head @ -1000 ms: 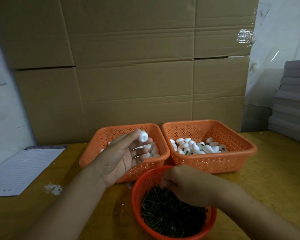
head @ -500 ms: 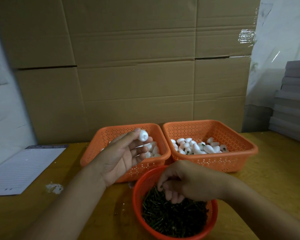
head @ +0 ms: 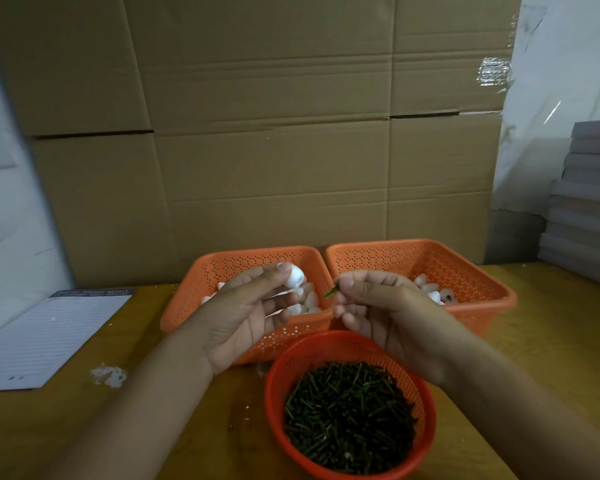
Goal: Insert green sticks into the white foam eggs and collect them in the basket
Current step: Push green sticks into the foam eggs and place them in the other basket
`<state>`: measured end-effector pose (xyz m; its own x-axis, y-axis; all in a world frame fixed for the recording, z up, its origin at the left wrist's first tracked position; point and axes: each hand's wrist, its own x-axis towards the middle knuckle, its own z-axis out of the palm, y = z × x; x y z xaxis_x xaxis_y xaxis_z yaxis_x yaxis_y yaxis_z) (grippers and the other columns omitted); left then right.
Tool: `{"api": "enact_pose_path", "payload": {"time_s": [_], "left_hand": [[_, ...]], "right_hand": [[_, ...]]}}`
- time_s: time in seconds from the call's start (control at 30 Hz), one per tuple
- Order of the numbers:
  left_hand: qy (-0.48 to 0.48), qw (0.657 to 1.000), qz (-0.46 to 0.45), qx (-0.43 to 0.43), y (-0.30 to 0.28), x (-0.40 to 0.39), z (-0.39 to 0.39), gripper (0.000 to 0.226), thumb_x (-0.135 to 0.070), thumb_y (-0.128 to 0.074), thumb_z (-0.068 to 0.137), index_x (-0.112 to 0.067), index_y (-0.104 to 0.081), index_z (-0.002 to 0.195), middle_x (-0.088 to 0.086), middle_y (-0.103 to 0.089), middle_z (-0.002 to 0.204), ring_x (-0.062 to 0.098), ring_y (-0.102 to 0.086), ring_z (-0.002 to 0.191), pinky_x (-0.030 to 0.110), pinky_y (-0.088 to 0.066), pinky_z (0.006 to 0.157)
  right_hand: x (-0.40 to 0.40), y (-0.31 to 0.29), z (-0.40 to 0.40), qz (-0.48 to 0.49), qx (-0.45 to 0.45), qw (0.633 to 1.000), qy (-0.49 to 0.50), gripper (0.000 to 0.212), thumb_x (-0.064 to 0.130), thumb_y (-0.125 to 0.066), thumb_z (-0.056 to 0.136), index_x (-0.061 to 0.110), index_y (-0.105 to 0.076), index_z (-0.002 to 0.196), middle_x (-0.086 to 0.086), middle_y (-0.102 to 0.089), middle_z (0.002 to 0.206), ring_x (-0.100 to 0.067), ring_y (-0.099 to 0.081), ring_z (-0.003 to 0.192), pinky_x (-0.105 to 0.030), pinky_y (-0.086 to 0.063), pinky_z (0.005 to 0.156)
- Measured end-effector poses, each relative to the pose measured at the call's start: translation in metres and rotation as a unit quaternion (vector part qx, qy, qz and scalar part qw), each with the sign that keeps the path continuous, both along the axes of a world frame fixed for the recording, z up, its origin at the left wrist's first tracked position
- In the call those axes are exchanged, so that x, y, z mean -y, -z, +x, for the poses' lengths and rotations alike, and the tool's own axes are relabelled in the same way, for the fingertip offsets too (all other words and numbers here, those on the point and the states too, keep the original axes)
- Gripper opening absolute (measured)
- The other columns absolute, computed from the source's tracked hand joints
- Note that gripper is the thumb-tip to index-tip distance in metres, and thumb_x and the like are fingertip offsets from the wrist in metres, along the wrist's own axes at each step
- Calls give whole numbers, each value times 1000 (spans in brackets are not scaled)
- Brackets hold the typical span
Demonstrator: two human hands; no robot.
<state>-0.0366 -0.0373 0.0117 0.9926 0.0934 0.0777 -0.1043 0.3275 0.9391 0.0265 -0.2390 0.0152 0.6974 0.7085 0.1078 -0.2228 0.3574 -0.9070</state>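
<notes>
My left hand (head: pixel 246 313) pinches a white foam egg (head: pixel 294 276) at its fingertips, above the left orange basket (head: pixel 187 299) of plain eggs. My right hand (head: pixel 378 306) pinches a short green stick (head: pixel 331 292), its tip pointing left toward the egg with a small gap between them. Behind my right hand stands the right orange basket (head: pixel 482 282), holding eggs with sticks in them (head: pixel 437 294). A round red basket (head: pixel 281 368) full of green sticks (head: pixel 350 414) sits in front, below both hands.
A lined white paper pad (head: pixel 45 341) lies at the left on the wooden table (head: pixel 551 341). White foam crumbs (head: pixel 108 375) lie near it. A cardboard wall (head: pixel 274 133) stands behind the baskets. Grey stacked sheets (head: pixel 589 195) sit at the far right.
My right hand has lifted out of the red stick basket with one green stick and risen toward the egg. My left hand has stayed nearly still with its egg.
</notes>
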Motion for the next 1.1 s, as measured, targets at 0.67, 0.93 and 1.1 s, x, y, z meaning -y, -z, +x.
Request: {"api": "enact_pose_path", "payload": {"time_s": [0.67,0.93,1.1], "left_hand": [[5,999,-35,2,2,4,-1,34,-2,-71,77,-6,-62,110,19,-74,109,23,-74,92,24,-60,72],[14,1000,-9,10,1,6,-3,36,-4,-72,77,-7,-62,112,17,-74,107,21,-74,91,25,-60,74],[18,1000,14,17,1,9,-4,38,-5,-75,75,-7,-62,111,15,-75,106,20,-74,91,24,-59,74]], "right_hand": [[-3,8,-3,-65,157,968,186,14,28,-72,82,16,-80,84,-23,-70,87,-15,-59,62,-22,-47,51],[-4,9,-4,-70,179,961,200,12,15,-70,90,13,-79,82,-25,-69,85,-15,-55,60,-21,-45,48],[-5,11,-4,-74,194,958,198,10,13,-70,90,9,-78,84,-25,-69,82,-12,-54,58,-21,-44,47]]}}
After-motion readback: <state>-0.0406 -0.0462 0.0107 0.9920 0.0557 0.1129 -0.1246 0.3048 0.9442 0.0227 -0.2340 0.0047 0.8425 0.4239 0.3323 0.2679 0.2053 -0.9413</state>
